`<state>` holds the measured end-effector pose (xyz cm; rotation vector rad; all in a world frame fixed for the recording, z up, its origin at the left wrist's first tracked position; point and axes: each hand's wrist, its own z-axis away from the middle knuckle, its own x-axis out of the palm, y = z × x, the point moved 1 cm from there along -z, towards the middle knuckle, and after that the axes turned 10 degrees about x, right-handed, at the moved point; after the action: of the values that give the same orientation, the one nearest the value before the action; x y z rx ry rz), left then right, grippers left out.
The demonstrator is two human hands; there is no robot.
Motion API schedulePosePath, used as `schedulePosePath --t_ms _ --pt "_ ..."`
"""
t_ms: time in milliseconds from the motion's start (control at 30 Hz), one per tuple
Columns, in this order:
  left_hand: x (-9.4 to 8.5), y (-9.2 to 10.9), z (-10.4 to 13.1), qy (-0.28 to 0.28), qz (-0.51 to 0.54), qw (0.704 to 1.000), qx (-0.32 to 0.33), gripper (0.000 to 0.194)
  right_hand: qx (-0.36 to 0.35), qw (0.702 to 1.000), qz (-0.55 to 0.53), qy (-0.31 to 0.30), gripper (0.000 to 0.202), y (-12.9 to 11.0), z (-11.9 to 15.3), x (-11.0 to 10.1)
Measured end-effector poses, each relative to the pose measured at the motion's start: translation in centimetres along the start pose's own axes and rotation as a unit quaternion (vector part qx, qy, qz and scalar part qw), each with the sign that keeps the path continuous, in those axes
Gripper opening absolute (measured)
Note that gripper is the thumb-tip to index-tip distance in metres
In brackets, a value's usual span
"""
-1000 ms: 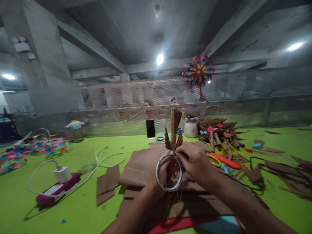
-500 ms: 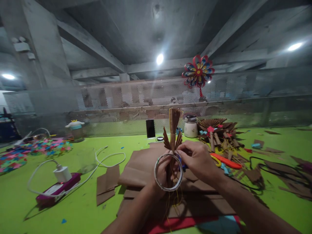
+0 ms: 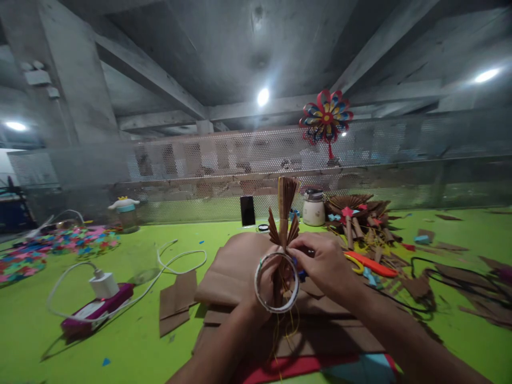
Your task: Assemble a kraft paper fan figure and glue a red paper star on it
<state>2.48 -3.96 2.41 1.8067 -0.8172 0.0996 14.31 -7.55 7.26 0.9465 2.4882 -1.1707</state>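
Note:
My left hand (image 3: 264,274) is closed around the lower part of a pleated brown paper figure (image 3: 288,200). The figure stands upright, with a tall fan on top and two small pleated wings at its sides. A thin white ring (image 3: 296,290) hangs in front of this hand; how it is held is unclear. Fingertips of my right hand (image 3: 326,261) pinch together at the figure's base, just below the right wing. What lies between them is too small to make out. Yellow thread (image 3: 296,320) trails down below the hands.
Brown paper sheets (image 3: 232,272) lie stacked under my hands. To the right are orange scissors (image 3: 374,265), paper scraps and a pile of pleated paper pieces (image 3: 348,205). A purple power strip (image 3: 96,312) with a white cable is at left. Behind stand a phone (image 3: 247,210) and a jar (image 3: 313,208).
Both hands keep almost the same place and grip on the paper figure. The right fingers have shifted very slightly at its base, and the top brown sheet behind bulges a little higher.

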Motion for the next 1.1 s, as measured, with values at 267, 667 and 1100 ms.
schedulePosePath --t_ms 267,667,1100 --pt "-0.7 -0.5 -0.1 -0.044 0.002 0.998 0.049 0.013 -0.018 0.999 0.037 0.002 0.012 -0.1 0.1 0.0" --pt "0.1 0.1 -0.1 -0.001 0.052 0.999 -0.015 0.015 0.015 1.0 0.019 -0.003 0.013 -0.3 -0.1 -0.1" --pt "0.4 0.5 -0.1 0.003 0.061 0.998 -0.025 0.022 0.017 0.999 -0.028 -0.015 0.011 -0.1 0.0 0.1"
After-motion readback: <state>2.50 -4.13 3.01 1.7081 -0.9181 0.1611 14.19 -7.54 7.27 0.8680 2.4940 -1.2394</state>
